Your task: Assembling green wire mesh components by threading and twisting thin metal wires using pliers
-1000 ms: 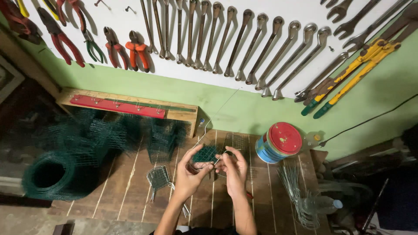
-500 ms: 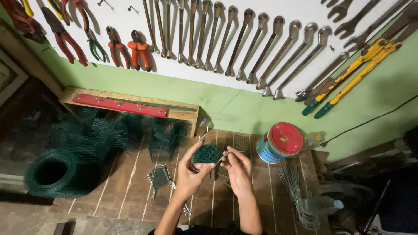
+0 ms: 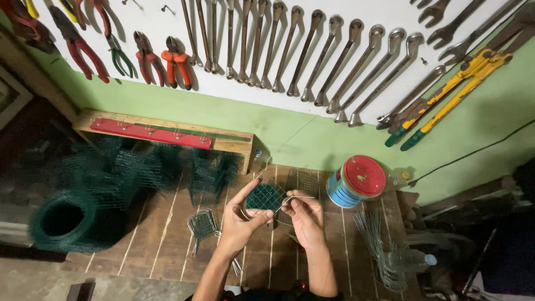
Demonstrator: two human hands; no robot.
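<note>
Here, looking down from the head camera over the wooden bench, the left hand is closed around the lower edge of a small square of green wire mesh, forefinger stretched up along its left side, and holds it up above the planks, just in front of the green wall. The right hand is pinched shut on a thin bent steel wire whose end meets the right edge of the mesh; whether it is already hooked through a cell I cannot tell. The mesh piece looks light and springy, stiff enough to keep its shape but easy to bend, with cut ends that would prick, so the flat of an edge seems the safest place to grip it; the wire looks thin, smooth and slippery, best nipped close to its bend. A finished-looking little mesh cage lies on the planks just left of the left wrist. Farther left sits a roll of dark green mesh, with folded mesh pieces heaped behind it. A round tin with a red lid stands to the right, near a bundle of cut wires. On the wall hang a row of dull grey spanners, red and orange pliers, and yellow-handled bolt cutters.
</note>
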